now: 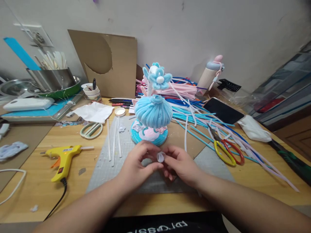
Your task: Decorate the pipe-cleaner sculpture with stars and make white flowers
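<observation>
Between my two hands is a small white coil of pipe cleaner [160, 157], pinched by the fingers of both. My left hand [143, 161] has its thumb and fingers curved around the coil's left side. From the right, my right hand [181, 163] grips it with thumb and forefinger; its other fingers curl underneath, partly hidden. Just beyond the hands stands a lamp-like craft piece with a pleated light-blue shade [154, 111], a blue fuzzy flower [159, 79] above it and a round blue-and-pink base [150, 133]. A grey cutting mat [104, 174] lies beneath.
A yellow glue gun [65, 160] and white-handled scissors [91, 130] lie at left, near clear glue sticks [109, 142]. Several loose pipe cleaners [199, 113], red-and-yellow scissors [225, 150] and a dark phone [223, 110] are at right. Cardboard [123, 64] leans on the wall.
</observation>
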The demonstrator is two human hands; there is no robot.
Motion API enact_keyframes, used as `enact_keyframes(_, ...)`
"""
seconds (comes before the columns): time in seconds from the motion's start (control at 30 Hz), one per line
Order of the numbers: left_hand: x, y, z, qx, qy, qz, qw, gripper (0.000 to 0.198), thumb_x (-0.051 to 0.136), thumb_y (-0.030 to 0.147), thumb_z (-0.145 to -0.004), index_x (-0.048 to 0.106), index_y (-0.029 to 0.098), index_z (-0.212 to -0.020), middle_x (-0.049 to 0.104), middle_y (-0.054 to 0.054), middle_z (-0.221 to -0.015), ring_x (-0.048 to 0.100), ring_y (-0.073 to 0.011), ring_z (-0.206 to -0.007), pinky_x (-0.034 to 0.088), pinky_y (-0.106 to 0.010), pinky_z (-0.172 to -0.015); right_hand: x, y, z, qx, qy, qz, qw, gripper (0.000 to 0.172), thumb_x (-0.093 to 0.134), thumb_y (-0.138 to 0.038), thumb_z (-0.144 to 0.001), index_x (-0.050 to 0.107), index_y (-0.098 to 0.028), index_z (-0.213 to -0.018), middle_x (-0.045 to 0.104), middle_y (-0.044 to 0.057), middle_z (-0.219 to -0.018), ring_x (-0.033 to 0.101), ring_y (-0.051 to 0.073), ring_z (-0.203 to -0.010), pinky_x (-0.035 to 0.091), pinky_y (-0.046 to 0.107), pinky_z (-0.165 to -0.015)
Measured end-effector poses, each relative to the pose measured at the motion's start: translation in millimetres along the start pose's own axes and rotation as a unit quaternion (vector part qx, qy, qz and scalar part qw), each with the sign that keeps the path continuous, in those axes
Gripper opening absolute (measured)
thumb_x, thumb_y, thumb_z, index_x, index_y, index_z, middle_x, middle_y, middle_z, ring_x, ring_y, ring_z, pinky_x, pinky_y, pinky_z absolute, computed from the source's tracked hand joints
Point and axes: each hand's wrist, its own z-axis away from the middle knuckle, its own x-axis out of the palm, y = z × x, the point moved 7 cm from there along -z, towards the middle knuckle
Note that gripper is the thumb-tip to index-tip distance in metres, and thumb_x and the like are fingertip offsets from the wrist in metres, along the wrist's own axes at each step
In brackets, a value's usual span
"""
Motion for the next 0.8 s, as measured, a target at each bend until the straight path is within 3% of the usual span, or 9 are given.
enact_keyframes(0.13,2.1,-9,-1,-0.061,-0.007,0.057,0.996,0.020,0.070,0.023,-0.075,0.061,0.016,-0.092,0.062,-0.004,-0.088,0.064,-0.0152,-0.080,0.054,-0.029,-0.074,-3,-7,5,-0.049,0.038,0.050,0.997,0.025,0.059,-0.041,-0.080,0.048,-0.019,-0.076,0.053,-0.007,-0.047,0.048,0.006,-0.037,0.040,0.015,-0.036)
enact_keyframes(0.27,3.7,-5,-1,-0.070,-0.014,0.039,0.997,0.013,0.067,0.022,-0.077,0.065,0.014,-0.086,0.064,-0.005,-0.086,0.064,-0.0159,-0.079,0.053,-0.029,-0.071,3,-6,7,-0.047,0.001,0.088,0.995,0.024,0.051,-0.042,-0.086,0.049,-0.019,-0.082,0.053,-0.007,-0.050,0.048,0.007,-0.037,0.038,0.015,-0.036)
enact_keyframes(0.43,8.3,-6,-1,-0.103,-0.033,0.135,0.985,0.015,0.066,0.024,-0.077,0.064,0.013,-0.087,0.063,-0.005,-0.083,0.064,-0.0154,-0.072,0.053,-0.031,-0.070,4,-6,5,-0.055,-0.015,0.069,0.996,0.022,0.048,-0.042,-0.088,0.048,-0.020,-0.086,0.055,-0.005,-0.063,0.052,0.007,-0.043,0.041,0.017,-0.038)
enact_keyframes(0.6,8.6,-9,-2,-0.125,-0.028,0.163,0.978,0.010,0.061,0.023,-0.080,0.059,0.014,-0.083,0.061,-0.002,-0.078,0.061,-0.0141,-0.072,0.049,-0.030,-0.072,4,-2,6,-0.070,-0.025,0.091,0.993,0.019,0.046,-0.040,-0.091,0.049,-0.020,-0.092,0.051,-0.005,-0.063,0.049,0.008,-0.045,0.040,0.019,-0.041)
enact_keyframes(0.7,7.3,-11,0,-0.135,-0.003,0.151,0.979,0.013,0.063,0.024,-0.077,0.056,0.016,-0.084,0.059,-0.001,-0.078,0.059,-0.0138,-0.075,0.048,-0.028,-0.071,-2,-10,10,-0.118,0.016,0.197,0.973,0.018,0.045,-0.037,-0.093,0.051,-0.020,-0.089,0.051,-0.004,-0.059,0.049,0.010,-0.049,0.039,0.022,-0.045)
enact_keyframes(0.8,6.5,-10,1,-0.120,0.009,0.110,0.987,0.016,0.067,0.026,-0.075,0.056,0.016,-0.078,0.056,-0.001,-0.079,0.056,-0.0147,-0.078,0.046,-0.029,-0.073,-5,-26,17,-0.198,0.069,0.305,0.929,0.015,0.047,-0.032,-0.092,0.053,-0.020,-0.085,0.054,-0.001,-0.065,0.050,0.011,-0.057,0.040,0.024,-0.054)
